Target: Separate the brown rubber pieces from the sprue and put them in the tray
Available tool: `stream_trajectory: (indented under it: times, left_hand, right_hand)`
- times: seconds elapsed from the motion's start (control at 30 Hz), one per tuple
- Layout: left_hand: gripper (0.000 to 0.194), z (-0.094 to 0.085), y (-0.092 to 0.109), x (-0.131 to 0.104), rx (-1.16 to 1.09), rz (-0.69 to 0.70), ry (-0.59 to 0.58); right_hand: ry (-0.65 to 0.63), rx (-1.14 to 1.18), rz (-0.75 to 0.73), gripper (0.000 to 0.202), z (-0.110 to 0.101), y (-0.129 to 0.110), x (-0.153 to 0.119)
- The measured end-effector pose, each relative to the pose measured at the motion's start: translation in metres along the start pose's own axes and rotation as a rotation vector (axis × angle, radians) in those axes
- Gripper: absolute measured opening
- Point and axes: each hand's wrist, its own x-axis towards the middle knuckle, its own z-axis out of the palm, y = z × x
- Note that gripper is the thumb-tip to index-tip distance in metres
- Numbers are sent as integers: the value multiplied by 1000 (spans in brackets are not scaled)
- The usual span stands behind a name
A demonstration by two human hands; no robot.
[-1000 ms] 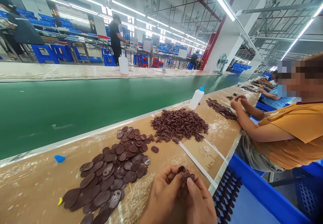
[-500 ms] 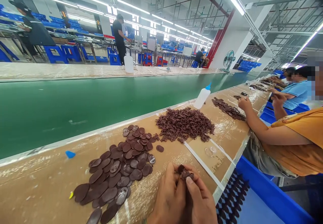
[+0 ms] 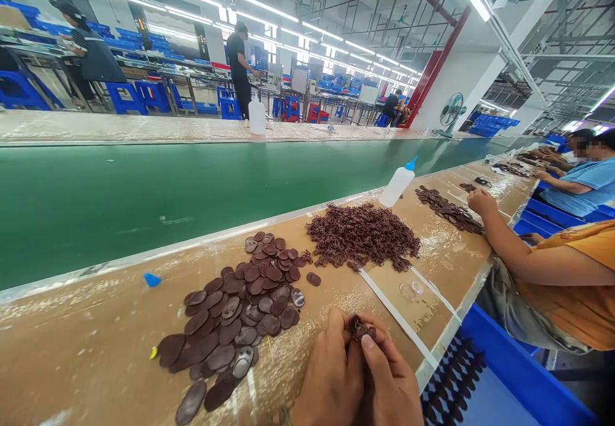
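My left hand (image 3: 327,371) and my right hand (image 3: 391,375) are together above the front of the bench, fingers closed around a small dark brown piece (image 3: 359,328) with thin, curly parts. My right thumb presses on it from the near side; its lower part is hidden by my fingers. Left of my hands lies a loose pile of flat, oval brown discs (image 3: 230,330), some shiny. Beyond my hands is a heap of thin, curly brown pieces (image 3: 362,237). One single disc (image 3: 314,278) lies between the two piles.
A white squeeze bottle (image 3: 398,186) with a blue tip stands behind the heap. A green conveyor belt (image 3: 192,189) runs along the bench. At lower right, a blue bin (image 3: 523,368) holds rows of dark pieces (image 3: 451,378). A co-worker in an orange shirt (image 3: 571,278) sits at right.
The view has swung slightly left, so everything sits further right. Within my fingers the brown piece has turned, and its curly part shows more. The co-worker's nearer hand has shifted slightly.
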Motion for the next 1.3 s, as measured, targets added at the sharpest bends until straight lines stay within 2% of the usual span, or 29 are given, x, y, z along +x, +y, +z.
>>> stream_trajectory:
  times: [0.07,0.17,0.3,0.4,0.5,0.73,1.1,1.23,1.3]
  left_hand:
    - [24,0,-1,-1,89,17,44]
    - [22,0,0,-1,158,59,34]
    - [23,0,10,-4,358,70,60]
    - [28,0,21,-6,513,104,-2]
    - [28,-1,26,-9,534,159,-16]
    - [24,2,23,-15,565,223,85]
    - [22,2,21,-15,549,300,91]
    - [24,2,8,-13,620,337,100]
    - [26,3,-1,-12,700,400,123]
  right_hand:
    - [-13,2,30,28,-2,1,1]
    - [-16,46,88,30,-3,2,2]
    - [-52,145,231,38,-3,0,3]
    - [-25,195,296,42,-3,-3,2]
    - [-36,202,320,44,-3,-8,1]
    - [-84,203,288,41,0,-13,-2]
    - [-89,209,274,38,-2,-9,-1]
    - [-104,225,273,40,-4,-5,1]
    - [-117,230,272,39,-4,-4,1]
